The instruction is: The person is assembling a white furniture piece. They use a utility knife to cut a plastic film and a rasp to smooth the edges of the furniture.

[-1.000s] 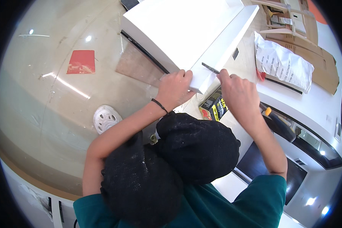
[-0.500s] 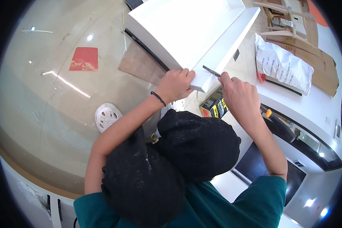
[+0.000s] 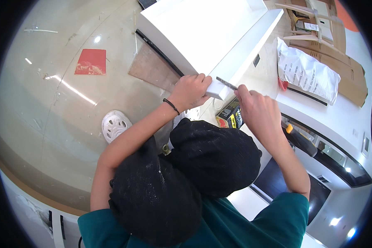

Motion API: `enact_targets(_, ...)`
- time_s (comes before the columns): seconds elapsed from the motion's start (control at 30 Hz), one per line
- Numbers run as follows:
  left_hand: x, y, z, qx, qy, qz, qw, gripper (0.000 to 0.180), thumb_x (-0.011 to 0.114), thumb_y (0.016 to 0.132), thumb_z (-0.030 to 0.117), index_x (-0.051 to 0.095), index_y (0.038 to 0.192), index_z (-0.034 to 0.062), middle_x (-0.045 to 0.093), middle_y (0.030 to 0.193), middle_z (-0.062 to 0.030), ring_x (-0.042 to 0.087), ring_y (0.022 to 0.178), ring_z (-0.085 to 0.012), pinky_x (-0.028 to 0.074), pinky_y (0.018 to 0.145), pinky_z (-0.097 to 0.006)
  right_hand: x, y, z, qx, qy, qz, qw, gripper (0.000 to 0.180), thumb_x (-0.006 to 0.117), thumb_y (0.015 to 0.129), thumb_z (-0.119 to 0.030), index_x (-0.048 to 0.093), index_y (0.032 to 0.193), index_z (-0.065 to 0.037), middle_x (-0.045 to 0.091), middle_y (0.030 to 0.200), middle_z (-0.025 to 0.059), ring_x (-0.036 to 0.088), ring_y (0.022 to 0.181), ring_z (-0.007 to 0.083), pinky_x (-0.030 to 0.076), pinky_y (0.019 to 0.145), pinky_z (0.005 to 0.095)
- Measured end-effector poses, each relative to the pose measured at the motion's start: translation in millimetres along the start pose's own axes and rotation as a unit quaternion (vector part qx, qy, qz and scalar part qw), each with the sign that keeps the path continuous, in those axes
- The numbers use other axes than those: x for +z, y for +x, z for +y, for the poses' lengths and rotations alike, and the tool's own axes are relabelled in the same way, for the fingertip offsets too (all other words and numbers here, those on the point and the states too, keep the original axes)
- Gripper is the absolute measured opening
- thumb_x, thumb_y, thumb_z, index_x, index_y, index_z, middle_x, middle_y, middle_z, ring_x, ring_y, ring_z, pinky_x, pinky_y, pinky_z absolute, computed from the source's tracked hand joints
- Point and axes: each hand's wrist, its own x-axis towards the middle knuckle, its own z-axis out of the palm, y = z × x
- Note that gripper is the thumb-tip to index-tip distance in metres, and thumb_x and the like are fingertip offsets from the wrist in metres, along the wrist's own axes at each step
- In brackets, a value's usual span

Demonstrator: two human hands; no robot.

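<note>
A big white panel (image 3: 202, 33) lies across the top middle, its near corner pointing toward me. My left hand (image 3: 190, 91), with a black band at the wrist, grips that corner from the left. My right hand (image 3: 256, 111) is closed on a thin dark flat tool (image 3: 226, 83), whose tip rests against the panel's corner edge. My knees in black speckled trousers (image 3: 182, 182) fill the middle of the view below both hands.
A white shoe (image 3: 115, 125) stands on the glossy beige floor (image 3: 49, 115), with a red square (image 3: 91, 62) farther left. A white printed bag (image 3: 306, 72) and flat cardboard (image 3: 339, 45) lie at upper right. A yellow-black box (image 3: 231, 116) sits under the panel's corner. A white cabinet edge (image 3: 330, 120) runs right.
My right hand has drawn the thin tool a little along the panel's corner edge. My left hand keeps its hold on the corner.
</note>
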Motion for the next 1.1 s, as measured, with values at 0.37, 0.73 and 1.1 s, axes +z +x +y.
enact_targets(0.37, -0.3, -0.9, -0.2, -0.004, 0.011, -0.013, 1.0, 0.039, 0.078, 0.074, 0.023, 0.056, 0.101, 0.0057, 0.061, 0.088, -0.0107, 0.066, 0.079, -0.0311, 0.054, 0.068, -0.042, -6.2, -3.8, -5.4, -0.009, 0.0, -0.002, 1.0, 0.019, 0.056, 0.104, -0.025, 0.058, 0.097, -0.007, 0.066, 0.07, 0.0087, 0.069, 0.057, 0.0276, 0.054, 0.05, 0.0385)
enact_targets(0.73, -1.4, -0.4, 1.3, -0.01, 0.007, -0.021, 1.0, 0.034, 0.076, 0.075, 0.023, 0.057, 0.098, 0.0061, 0.062, 0.089, -0.0099, 0.068, 0.08, -0.0295, 0.055, 0.071, -0.042, -16.8, -17.3, -8.9, 0.038, 0.025, -0.056, 0.997, 0.022, 0.055, 0.106, -0.028, 0.055, 0.098, -0.007, 0.064, 0.068, 0.0123, 0.067, 0.058, 0.0371, 0.051, 0.049, 0.046)
enact_targets(1.1, -0.1, -1.6, -1.3, -0.001, -0.001, -0.005, 1.0, 0.04, 0.078, 0.073, 0.023, 0.055, 0.101, 0.0065, 0.06, 0.088, -0.0101, 0.066, 0.079, -0.0313, 0.054, 0.068, -0.042, -3.4, -13.1, -9.8, 0.033, -0.003, -0.025, 0.999, 0.021, 0.055, 0.105, -0.028, 0.059, 0.098, -0.009, 0.065, 0.068, 0.0095, 0.07, 0.056, 0.0293, 0.053, 0.047, 0.0413)
